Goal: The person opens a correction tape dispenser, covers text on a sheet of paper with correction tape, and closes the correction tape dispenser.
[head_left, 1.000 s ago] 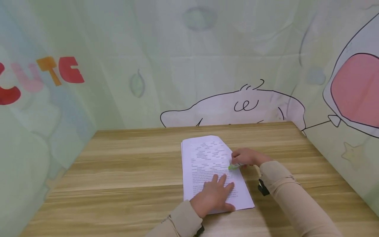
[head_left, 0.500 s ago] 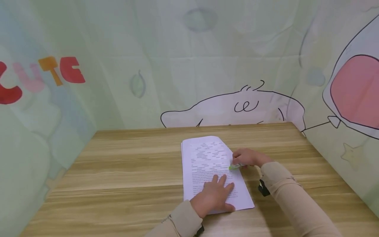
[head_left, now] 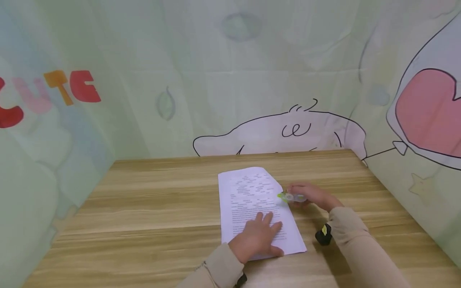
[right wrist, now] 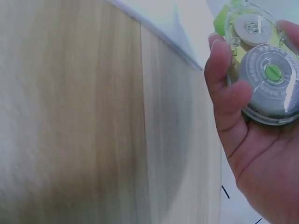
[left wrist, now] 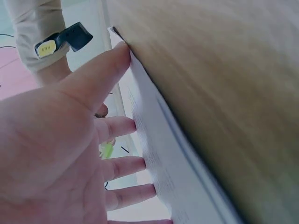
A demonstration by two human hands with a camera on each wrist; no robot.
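Observation:
A stack of printed paper (head_left: pixel 230 236) lies on the wooden table. My left hand (head_left: pixel 256 237) rests on its lower part with spread, straight fingers; in the left wrist view the fingertips (left wrist: pixel 148 190) press along the sheet. My right hand (head_left: pixel 311 195) grips a correction tape dispenser (head_left: pixel 292 197), clear plastic with a green tip, over the right edge of the sheets. The right wrist view shows its round reels (right wrist: pixel 271 77) inside the case, fingers curled about the side. Patches of text on the upper half of the page look whited out.
The wooden table (head_left: pixel 151 208) meets a printed cloth backdrop (head_left: pixel 180 80) at the back and sides. A black wrist camera (head_left: pixel 324 235) sits under the right sleeve.
My right hand has lifted the correction tape from the page and drawn it slightly up and to the right, turning it so its case shows more. The left hand stays in place.

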